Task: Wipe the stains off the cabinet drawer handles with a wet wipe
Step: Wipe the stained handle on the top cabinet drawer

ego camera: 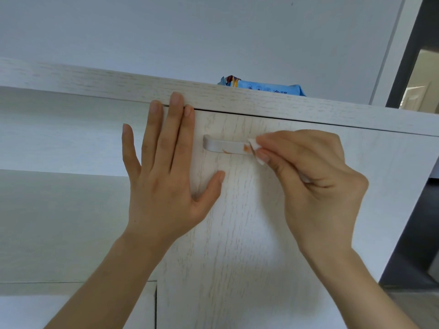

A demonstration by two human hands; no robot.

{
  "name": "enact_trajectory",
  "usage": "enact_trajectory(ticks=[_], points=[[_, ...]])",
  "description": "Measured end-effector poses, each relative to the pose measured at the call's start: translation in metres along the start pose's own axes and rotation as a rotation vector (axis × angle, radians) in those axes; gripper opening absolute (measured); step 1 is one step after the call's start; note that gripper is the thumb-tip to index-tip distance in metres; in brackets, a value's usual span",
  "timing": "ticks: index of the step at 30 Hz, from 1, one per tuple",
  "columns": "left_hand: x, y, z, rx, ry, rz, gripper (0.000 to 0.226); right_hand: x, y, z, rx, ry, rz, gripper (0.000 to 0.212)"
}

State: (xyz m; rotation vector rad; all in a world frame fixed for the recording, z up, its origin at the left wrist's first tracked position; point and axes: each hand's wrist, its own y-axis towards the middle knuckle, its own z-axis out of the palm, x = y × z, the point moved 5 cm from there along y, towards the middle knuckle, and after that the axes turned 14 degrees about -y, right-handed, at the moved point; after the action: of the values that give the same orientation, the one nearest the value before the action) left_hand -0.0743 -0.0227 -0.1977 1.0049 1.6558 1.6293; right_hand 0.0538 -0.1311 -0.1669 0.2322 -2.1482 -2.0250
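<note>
Two hands work at a pale wood-grain cabinet drawer front (249,222). The left hand (166,167) lies flat against the front's left edge, fingers straight and spread, its fingertips reaching up over the seam onto the cabinet's top board (95,79), thumb stretched out to the right below the handle. The right hand (313,176) pinches a small folded white wet wipe (255,148) between thumb and forefinger, the other fingers curled behind; the wipe's tip touches the right end of the handle. That silver bar handle (223,146) sits horizontally on the upper part of the drawer front, between the two hands. Orange-brown stains (247,148) show on its right portion, one smear just beside the wipe and a thinner streak along the lower edge farther left. On top of the cabinet, above and right of the handle, lies a blue pack of wet wipes (263,87), only its upper part visible over the board's edge. A plain wall (213,32) rises behind it.
</note>
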Motion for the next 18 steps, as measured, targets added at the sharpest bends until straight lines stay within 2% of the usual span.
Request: enact_trajectory(ticks=[7, 18], points=[[-0.001, 0.001, -0.001, 0.014, 0.006, -0.006, 0.075, -0.004, 0.000, -0.007, 0.012, 0.098, 0.101, 0.016], [0.000, 0.000, -0.001, 0.002, 0.002, 0.003, 0.074, 0.003, -0.001, 0.004, -0.007, 0.061, 0.047, 0.019]])
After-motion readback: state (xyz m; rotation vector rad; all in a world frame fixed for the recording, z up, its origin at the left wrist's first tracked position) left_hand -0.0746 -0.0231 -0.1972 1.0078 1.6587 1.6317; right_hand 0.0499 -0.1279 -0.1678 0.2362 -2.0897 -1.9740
